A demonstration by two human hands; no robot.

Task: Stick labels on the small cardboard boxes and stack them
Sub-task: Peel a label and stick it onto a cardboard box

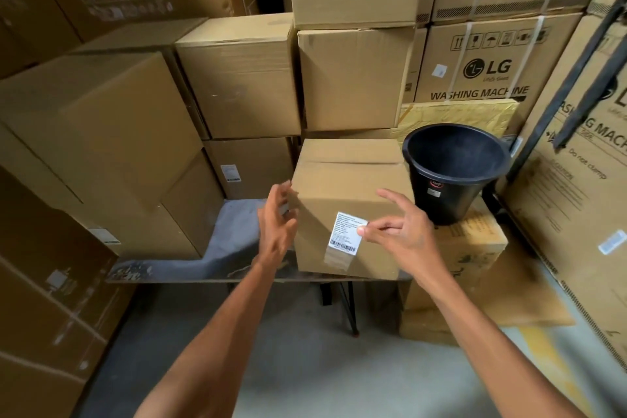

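A small cardboard box (pixel 342 193) stands on the grey table (pixel 234 231) right in front of me. A white label (pixel 346 236) with a barcode sits on its near face, with a strip of clear tape below it. My right hand (pixel 403 231) presses its thumb on the label's right edge, fingers spread over the box's right corner. My left hand (pixel 278 217) hovers at the box's left edge with fingers apart, holding nothing; whether it touches the box I cannot tell.
A black plastic bucket (pixel 454 170) stands on a low carton (pixel 475 241) to the right of the box. Stacked cartons (pixel 244 75) fill the back and left. Washing-machine cartons (pixel 485 71) rise on the right. Concrete floor (pixel 339 366) lies below the table.
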